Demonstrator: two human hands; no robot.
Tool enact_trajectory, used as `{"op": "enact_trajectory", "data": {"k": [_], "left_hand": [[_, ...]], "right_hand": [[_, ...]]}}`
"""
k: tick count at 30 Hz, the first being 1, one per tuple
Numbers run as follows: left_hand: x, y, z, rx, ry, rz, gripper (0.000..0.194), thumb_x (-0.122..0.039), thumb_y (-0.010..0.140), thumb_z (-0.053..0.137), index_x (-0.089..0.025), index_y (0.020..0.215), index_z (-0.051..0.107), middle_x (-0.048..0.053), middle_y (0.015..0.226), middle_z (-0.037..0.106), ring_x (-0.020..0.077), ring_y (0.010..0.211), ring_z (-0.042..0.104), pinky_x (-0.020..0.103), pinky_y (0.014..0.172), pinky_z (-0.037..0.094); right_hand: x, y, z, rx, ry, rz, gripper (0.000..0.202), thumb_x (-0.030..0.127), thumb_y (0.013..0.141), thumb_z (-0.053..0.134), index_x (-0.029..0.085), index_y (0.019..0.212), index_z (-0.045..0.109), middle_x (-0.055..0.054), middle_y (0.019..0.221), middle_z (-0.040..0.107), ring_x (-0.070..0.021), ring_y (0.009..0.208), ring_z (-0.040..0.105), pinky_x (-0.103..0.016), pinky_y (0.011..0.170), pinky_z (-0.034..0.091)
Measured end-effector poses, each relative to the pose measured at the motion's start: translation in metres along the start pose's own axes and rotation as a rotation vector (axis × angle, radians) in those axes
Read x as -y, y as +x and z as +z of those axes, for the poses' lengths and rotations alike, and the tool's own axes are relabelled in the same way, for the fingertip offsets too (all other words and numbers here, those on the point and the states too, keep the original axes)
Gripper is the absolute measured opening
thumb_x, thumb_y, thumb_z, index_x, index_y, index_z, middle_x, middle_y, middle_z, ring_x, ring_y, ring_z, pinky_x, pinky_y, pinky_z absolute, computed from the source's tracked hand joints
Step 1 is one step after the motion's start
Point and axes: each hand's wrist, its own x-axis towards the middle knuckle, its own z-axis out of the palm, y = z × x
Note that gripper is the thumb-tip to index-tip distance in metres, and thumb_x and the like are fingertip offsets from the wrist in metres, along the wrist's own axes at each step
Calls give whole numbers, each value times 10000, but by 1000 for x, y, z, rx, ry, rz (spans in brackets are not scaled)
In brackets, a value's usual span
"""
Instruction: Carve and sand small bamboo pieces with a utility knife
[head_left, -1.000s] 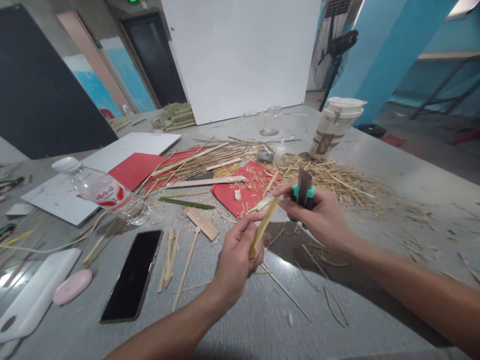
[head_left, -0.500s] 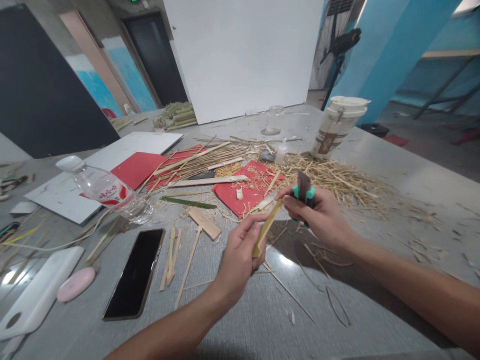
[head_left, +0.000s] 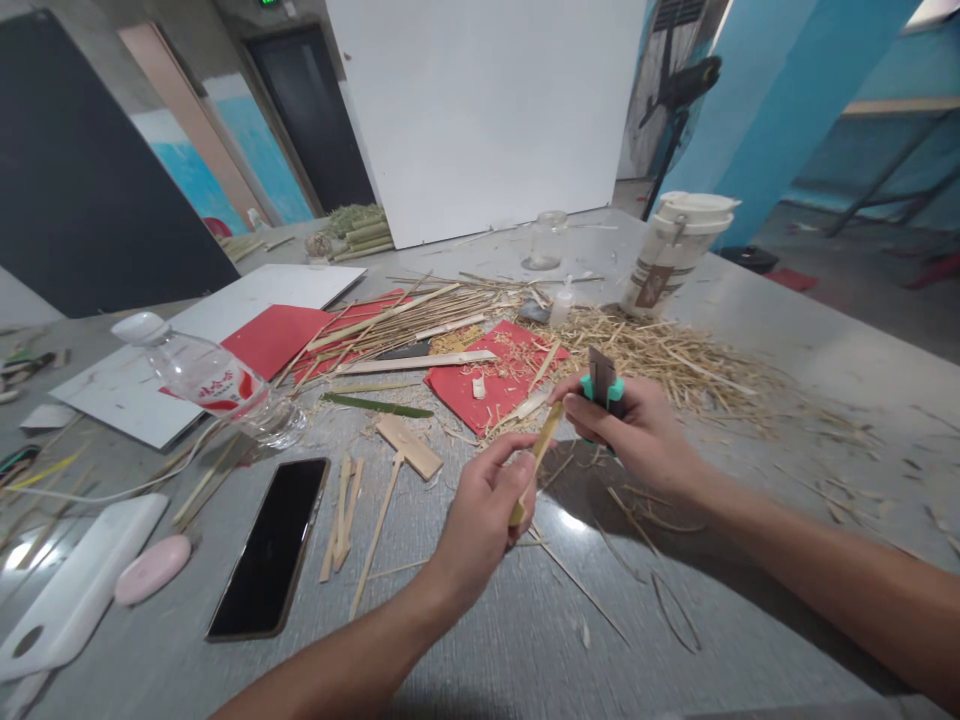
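Near the middle of the table, my left hand (head_left: pixel 491 500) pinches a narrow yellowish strip (head_left: pixel 545 437) by its lower part, the strip slanting up to the right. My right hand (head_left: pixel 626 410) is wrapped round a teal-and-black cutter (head_left: pixel 602 380) whose dark, wide blade points up. The thumb and forefinger of that hand touch the strip's upper end. Behind both hands lies a red sheet (head_left: pixel 457 392) strewn with shavings, with a pile of thin straw-like sticks (head_left: pixel 675 355) to its right.
At the left are a tilted clear bottle (head_left: pixel 225 385), a black phone (head_left: pixel 270 545), a pink oval object (head_left: pixel 153 569) and a white board with a hole (head_left: pixel 82 580). A white lidded cup (head_left: pixel 675 255) and a glass jar (head_left: pixel 547 242) stand at the back.
My left hand and the strip have turned slightly, so that less of the strip's broad face shows. The cutter has tilted and shifted a little to the left in my right hand.
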Motion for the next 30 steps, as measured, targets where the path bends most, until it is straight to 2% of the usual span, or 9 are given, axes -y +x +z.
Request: {"op": "enact_trajectory", "data": {"k": [9,15,18,21,24,26,30], "left_hand": [[-1,0,0,6,21,19,404,-519,1039,636,-166,1233,668,-118,499,416,80,430,267,209,416,227],[0,-1,0,2,17,6,397,-521,1039,634,-178,1237,660,-117,495,412,83,427,250,215,409,208],[0,-2,-2,-33,-13,8,416,-559,1051,591,-209,1269,650,-107,518,427,85,439,268,211,411,204],[-1,-2,-6,-113,-34,124,411,-538,1020,649,-237,1299,638,-79,604,509,81,513,385,184,462,292],[-4,-1,-9,-185,-24,276,461,-342,895,832,-257,1299,626,-60,734,608,78,636,530,168,575,427],[-6,-1,-8,-209,-15,314,443,-248,871,843,-262,1254,620,-55,783,649,77,672,584,169,617,472],[-9,-2,-5,-251,5,312,270,-276,924,808,-236,1091,599,-28,789,722,71,633,631,160,578,475]], "right_hand": [[5,3,0,-2,-46,-65,299,462,1014,658,208,864,701,36,593,468,-104,538,395,-310,552,297],[2,3,0,-9,-52,-76,306,478,1023,659,205,894,709,36,605,470,-104,551,397,-308,558,302],[-2,1,0,-4,-9,-37,323,518,1018,672,206,954,719,34,628,472,-108,565,401,-303,545,291],[-6,1,0,-14,72,35,367,576,1010,683,213,1046,718,33,658,460,-115,587,405,-297,538,287],[-6,1,1,-12,93,51,381,588,1011,681,210,1049,706,34,664,449,-114,591,398,-295,539,289],[-3,2,1,5,76,29,353,559,1018,676,208,1046,698,35,659,458,-113,586,400,-295,536,289],[4,2,3,27,39,-17,270,476,1024,659,208,1046,684,40,656,469,-112,581,399,-293,529,292]]}}
